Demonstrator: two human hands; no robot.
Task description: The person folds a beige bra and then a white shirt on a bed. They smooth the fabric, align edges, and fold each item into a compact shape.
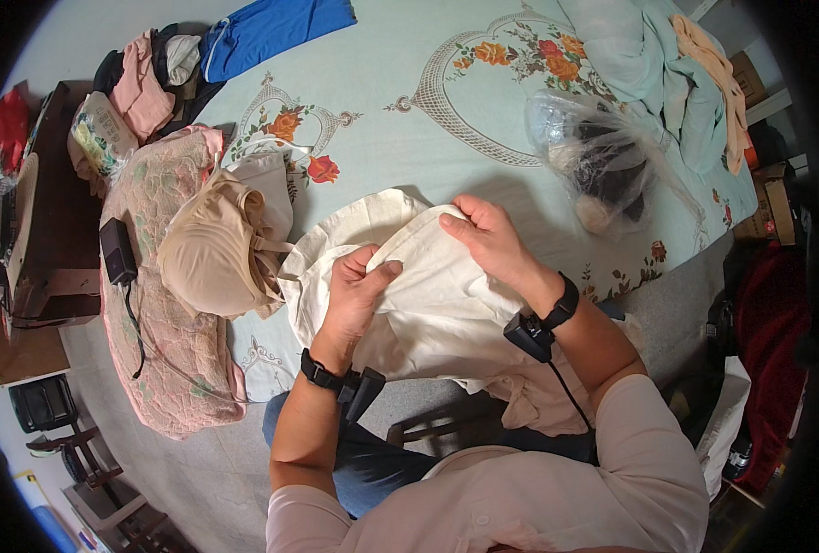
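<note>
A cream-white cloth garment (416, 304) spreads across the bed's near edge, its lower part hanging over my lap. My left hand (358, 285) pinches a folded edge of it between thumb and fingers. Farther right, my right hand (485, 231) grips the same hemmed edge, so a stretch of cloth runs between both hands. Just left of the garment lies a beige padded bra (209, 249), one strap reaching towards the cloth. Beneath the bra, a white piece of fabric (267, 183) is partly hidden. Each wrist wears a black strap with a small device.
A floral sheet (381, 152) covers the bed. At left rests a pink quilted pad (167, 366) with a black power bank (118, 251) and cable. A clear plastic bag (603, 162) with dark contents sits right. Folded blue cloth (278, 34) and piled clothes (143, 90) lie at the far left.
</note>
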